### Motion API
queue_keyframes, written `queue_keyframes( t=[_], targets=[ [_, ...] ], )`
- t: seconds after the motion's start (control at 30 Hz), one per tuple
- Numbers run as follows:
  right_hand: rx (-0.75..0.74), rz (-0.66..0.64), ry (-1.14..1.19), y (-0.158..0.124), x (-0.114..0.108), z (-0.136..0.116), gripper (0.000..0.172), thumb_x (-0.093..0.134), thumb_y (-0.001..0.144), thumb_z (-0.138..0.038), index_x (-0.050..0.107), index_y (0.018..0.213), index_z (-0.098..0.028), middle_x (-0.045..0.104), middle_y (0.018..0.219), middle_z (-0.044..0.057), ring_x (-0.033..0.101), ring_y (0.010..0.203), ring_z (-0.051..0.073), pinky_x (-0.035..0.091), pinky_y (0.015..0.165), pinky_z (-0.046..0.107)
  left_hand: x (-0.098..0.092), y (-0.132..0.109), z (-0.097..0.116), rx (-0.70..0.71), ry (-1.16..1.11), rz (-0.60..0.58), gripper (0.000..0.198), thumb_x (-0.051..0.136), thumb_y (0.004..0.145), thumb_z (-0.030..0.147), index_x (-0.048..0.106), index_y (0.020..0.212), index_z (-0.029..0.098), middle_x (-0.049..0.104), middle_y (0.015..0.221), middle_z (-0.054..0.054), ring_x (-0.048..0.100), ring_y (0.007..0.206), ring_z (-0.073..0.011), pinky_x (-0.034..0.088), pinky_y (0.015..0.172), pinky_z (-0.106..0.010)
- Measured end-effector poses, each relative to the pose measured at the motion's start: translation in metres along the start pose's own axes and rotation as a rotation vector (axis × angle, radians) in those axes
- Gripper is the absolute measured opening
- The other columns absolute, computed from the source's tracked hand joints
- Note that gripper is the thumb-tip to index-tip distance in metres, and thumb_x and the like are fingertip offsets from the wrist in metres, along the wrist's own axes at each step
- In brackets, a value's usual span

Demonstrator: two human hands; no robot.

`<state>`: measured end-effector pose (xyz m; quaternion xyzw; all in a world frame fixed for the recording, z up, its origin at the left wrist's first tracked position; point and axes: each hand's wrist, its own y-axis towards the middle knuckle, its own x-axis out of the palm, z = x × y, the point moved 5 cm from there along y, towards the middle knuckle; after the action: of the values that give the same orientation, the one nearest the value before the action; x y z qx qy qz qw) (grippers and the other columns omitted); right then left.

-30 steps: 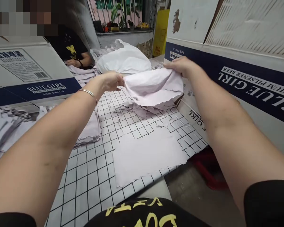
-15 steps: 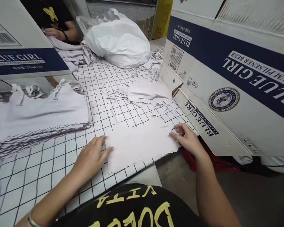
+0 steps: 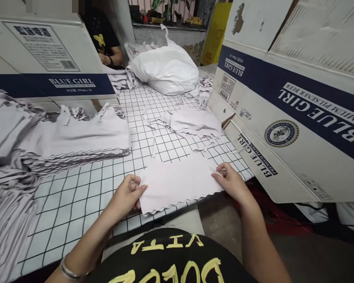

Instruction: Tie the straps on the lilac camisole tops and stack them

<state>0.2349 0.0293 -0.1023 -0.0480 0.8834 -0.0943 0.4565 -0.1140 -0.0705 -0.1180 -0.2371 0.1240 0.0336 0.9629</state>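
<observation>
A pale pinkish-white fabric garment piece (image 3: 179, 181) with a wavy lower edge lies in front of me on the checked tablecloth (image 3: 85, 204). My left hand (image 3: 131, 192) pinches its left edge between thumb and curled fingers. At the opposite side, my right hand (image 3: 228, 179) is closed on the right edge, thumb against fingertips. The fabric is spread flat between both hands. Just beyond it rests another pale garment (image 3: 196, 122) with loose straps, touched by neither hand.
Stacked pale garments (image 3: 79, 135) and bundled strips (image 3: 10, 224) cover the left side. A cardboard box (image 3: 56, 59) stands behind them; a larger carton (image 3: 283, 102) borders the right. At the back are a white plastic bag (image 3: 166, 68) and another person's arm (image 3: 115, 57).
My left fingers have curled under the fabric's left edge, where they lay flatter before. My right hand stays at the right edge. The view has tilted up and turned left.
</observation>
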Motion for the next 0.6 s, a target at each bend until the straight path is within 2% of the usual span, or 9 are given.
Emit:
queue_keyframes(
  t=[0.07, 0.13, 0.2, 0.27, 0.33, 0.37, 0.47, 0.53, 0.6],
  targets=[
    [-0.035, 0.016, -0.087, 0.001, -0.002, 0.0, 0.022, 0.061, 0.078, -0.04, 0.051, 0.089, -0.024, 0.06, 0.07, -0.001, 0.055, 0.062, 0.019, 0.041, 0.057, 0.029, -0.01, -0.008, -0.001, 0.021, 0.196, 0.033, 0.034, 0.057, 0.078, 0.051, 0.04, 0.093, 0.025, 0.047, 0.054, 0.009, 0.05, 0.042, -0.0148, 0.036, 0.045, -0.024],
    [-0.147, 0.136, -0.177, 0.001, -0.003, -0.012, 0.023, 0.063, 0.079, -0.039, 0.053, 0.09, -0.022, 0.063, 0.082, 0.004, 0.059, 0.075, 0.023, 0.045, 0.067, 0.034, -0.019, -0.009, 0.01, 0.123, 0.492, 0.136, 0.026, 0.054, 0.083, 0.047, 0.046, 0.091, 0.024, 0.055, 0.064, 0.004, 0.056, 0.054, -0.017, 0.037, 0.052, -0.026],
    [-0.336, 0.246, -0.182, -0.005, 0.004, -0.038, 0.022, 0.059, 0.084, -0.04, 0.055, 0.094, -0.021, 0.063, 0.096, 0.009, 0.058, 0.092, 0.026, 0.046, 0.08, 0.04, -0.022, 0.002, 0.031, 0.251, 0.722, 0.258, 0.022, 0.048, 0.088, 0.044, 0.051, 0.087, 0.023, 0.061, 0.08, -0.002, 0.059, 0.068, -0.0198, 0.038, 0.06, -0.029],
    [-0.568, 0.22, -0.132, -0.017, 0.025, -0.07, 0.024, 0.053, 0.09, -0.04, 0.057, 0.104, -0.02, 0.062, 0.11, 0.011, 0.055, 0.107, 0.027, 0.044, 0.092, 0.043, -0.02, 0.028, 0.054, 0.33, 0.791, 0.344, 0.025, 0.044, 0.091, 0.043, 0.053, 0.083, 0.021, 0.063, 0.093, -0.006, 0.06, 0.081, -0.0225, 0.04, 0.068, -0.032],
    [-0.787, 0.085, -0.123, -0.034, 0.057, -0.101, 0.033, 0.052, 0.092, -0.041, 0.056, 0.117, -0.02, 0.056, 0.128, 0.014, 0.049, 0.121, 0.028, 0.04, 0.102, 0.045, -0.015, 0.065, 0.071, 0.319, 0.694, 0.368, 0.023, 0.053, 0.087, 0.041, 0.053, 0.08, 0.019, 0.062, 0.099, -0.01, 0.058, 0.095, -0.0268, 0.041, 0.078, -0.035],
    [-0.875, 0.015, -0.147, -0.043, 0.074, -0.113, 0.039, 0.053, 0.091, -0.042, 0.054, 0.123, -0.019, 0.051, 0.136, 0.014, 0.044, 0.127, 0.029, 0.037, 0.106, 0.048, -0.013, 0.084, 0.076, 0.275, 0.571, 0.357, 0.021, 0.061, 0.082, 0.037, 0.053, 0.077, 0.019, 0.062, 0.102, -0.011, 0.056, 0.104, -0.0296, 0.041, 0.084, -0.036],
    [-0.987, -0.137, -0.238, -0.06, 0.112, -0.129, 0.048, 0.052, 0.091, -0.048, 0.052, 0.131, -0.021, 0.039, 0.148, 0.014, 0.033, 0.138, 0.032, 0.029, 0.112, 0.053, -0.004, 0.134, 0.081, 0.113, 0.177, 0.267, 0.024, 0.071, 0.07, 0.016, 0.048, 0.065, 0.018, 0.062, 0.101, -0.013, 0.048, 0.118, -0.0334, 0.04, 0.092, -0.038],
    [-0.977, -0.176, -0.262, -0.063, 0.122, -0.13, 0.049, 0.048, 0.093, -0.05, 0.05, 0.134, -0.023, 0.037, 0.151, 0.012, 0.029, 0.14, 0.031, 0.027, 0.114, 0.054, 0.0, 0.153, 0.084, 0.063, 0.031, 0.195, 0.023, 0.068, 0.07, 0.01, 0.047, 0.063, 0.018, 0.064, 0.092, -0.012, 0.054, 0.111, -0.0305, 0.045, 0.088, -0.037],
    [-0.958, -0.189, -0.265, -0.063, 0.124, -0.127, 0.05, 0.045, 0.094, -0.05, 0.049, 0.136, -0.024, 0.035, 0.152, 0.011, 0.027, 0.142, 0.03, 0.026, 0.115, 0.054, 0.002, 0.163, 0.087, 0.035, -0.093, 0.101, 0.015, 0.063, 0.076, 0.011, 0.051, 0.068, 0.016, 0.066, 0.084, -0.01, 0.063, 0.095, -0.0245, 0.051, 0.079, -0.033]
  ],
)
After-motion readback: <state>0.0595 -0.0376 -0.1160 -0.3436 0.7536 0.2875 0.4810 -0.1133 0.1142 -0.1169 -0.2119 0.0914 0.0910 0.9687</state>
